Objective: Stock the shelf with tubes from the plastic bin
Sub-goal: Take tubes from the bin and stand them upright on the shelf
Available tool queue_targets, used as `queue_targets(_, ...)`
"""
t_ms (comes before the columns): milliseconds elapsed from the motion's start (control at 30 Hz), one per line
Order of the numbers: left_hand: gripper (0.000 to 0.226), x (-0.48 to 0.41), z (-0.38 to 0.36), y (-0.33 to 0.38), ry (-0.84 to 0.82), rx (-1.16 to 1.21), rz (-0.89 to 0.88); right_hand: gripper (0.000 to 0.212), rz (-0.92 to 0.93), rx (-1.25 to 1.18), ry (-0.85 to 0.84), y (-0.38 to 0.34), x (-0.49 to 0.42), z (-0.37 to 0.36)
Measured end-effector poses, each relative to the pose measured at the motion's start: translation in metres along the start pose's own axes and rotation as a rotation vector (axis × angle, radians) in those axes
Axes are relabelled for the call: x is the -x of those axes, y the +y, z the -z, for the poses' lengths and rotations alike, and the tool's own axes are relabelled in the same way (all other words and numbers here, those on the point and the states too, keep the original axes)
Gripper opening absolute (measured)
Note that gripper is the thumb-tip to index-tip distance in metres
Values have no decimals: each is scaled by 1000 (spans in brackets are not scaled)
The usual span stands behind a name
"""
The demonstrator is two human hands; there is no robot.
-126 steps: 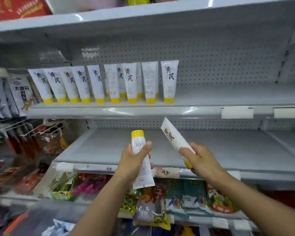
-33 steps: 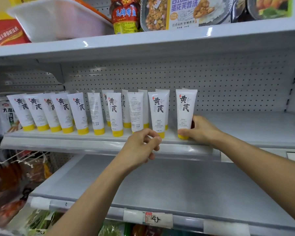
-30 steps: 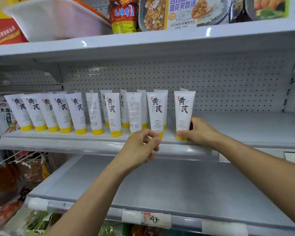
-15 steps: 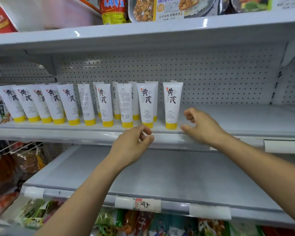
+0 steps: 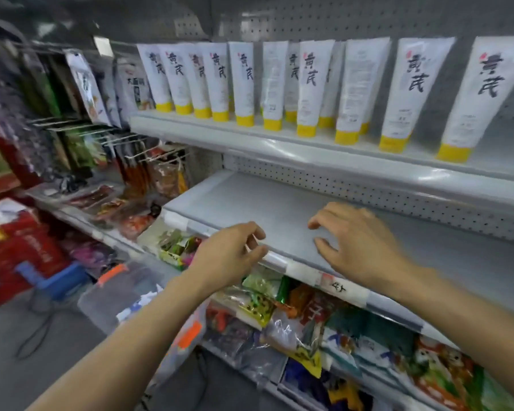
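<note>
My left hand point(image 5: 229, 256) and right hand point(image 5: 359, 247) hang empty, fingers loosely curled, mid-frame; the tubes point(image 5: 309, 90) stand upper right. I judge a refill comes next: reach into the plastic bin point(image 5: 110, 298), lower left.

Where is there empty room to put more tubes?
The grey middle shelf is bare between the dotted back panel and the price-label strip. Above it, white yellow-capped tubes crowd the upper shelf; below, colourful snack packets lie packed.

A shop aisle. Pegboard-backed shelves point(image 5: 309, 152) hold rows of identical tubes point(image 5: 307, 84), a price tag point(image 5: 337, 287) on the rail point(image 5: 275, 259) — snack packets point(image 5: 83, 81) hang from hooks point(image 5: 69, 127).
</note>
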State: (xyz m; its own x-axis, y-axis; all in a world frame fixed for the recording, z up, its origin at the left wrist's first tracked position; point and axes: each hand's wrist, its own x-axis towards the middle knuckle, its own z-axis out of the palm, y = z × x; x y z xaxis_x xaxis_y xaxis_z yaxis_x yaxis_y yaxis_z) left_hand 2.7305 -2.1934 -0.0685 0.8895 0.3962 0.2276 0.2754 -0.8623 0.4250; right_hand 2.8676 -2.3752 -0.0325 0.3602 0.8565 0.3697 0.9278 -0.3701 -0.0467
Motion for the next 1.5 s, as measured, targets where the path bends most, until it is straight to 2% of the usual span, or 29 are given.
queue_targets(133,15,26,8,-103,62,124,249,20,61,-112,-178,-46,-49,-64)
queue_targets(233,18,35,-2,-191,-23,164,406,15,70,-223,-292,-83,-94,-126)
queue_targets(333,3,37,-19,-281,-103,243,564,13,37,-357,-405,-125,-137,-203)
queue_targets(400,11,37,-38,-338,-110,328,715,11,3,-409,-535,-151,-161,-263)
queue_targets(500,9,33,-81,-411,-164,525,934,8,-52,-502,-730,-182,-186,-356)
queue_targets(567,22,31,-118,-453,-194,599,1063,8,-114,-532,-826,-200,-193,-412)
queue_targets(667,27,39,-183,-496,-364,462,1139,13,-215,-495,-984,-221,-190,-491)
queue_targets(733,34,49,-221,-507,-389,463,1239,8,-254,-448,-1079,-231,-186,-535)
queue_targets(867,82,70,-286,-507,-625,389,1320,17,-346,-356,-1157,-245,-184,-599)
queue_targets(933,97,78,-309,-505,-648,371,1345,27,-424,-346,-1146,-255,-183,-624)
queue_targets(1000,99,82,-326,-504,-605,344,1346,39,-483,-344,-1143,-264,-181,-644)
queue_targets(1100,100,83,-337,-501,-604,239,1262,53,-463,-256,-1141,-276,-178,-660)
queue_targets(1200,96,82,-338,-500,-600,265,1280,50,-460,-183,-1138,-281,-179,-666)
queue_targets(1367,88,71,-316,-501,-522,447,1408,61,-749,-337,-1150,-278,-187,-650)
queue_targets(1500,82,58,-278,-501,-439,542,1452,53,-832,-477,-1081,-261,-191,-611)
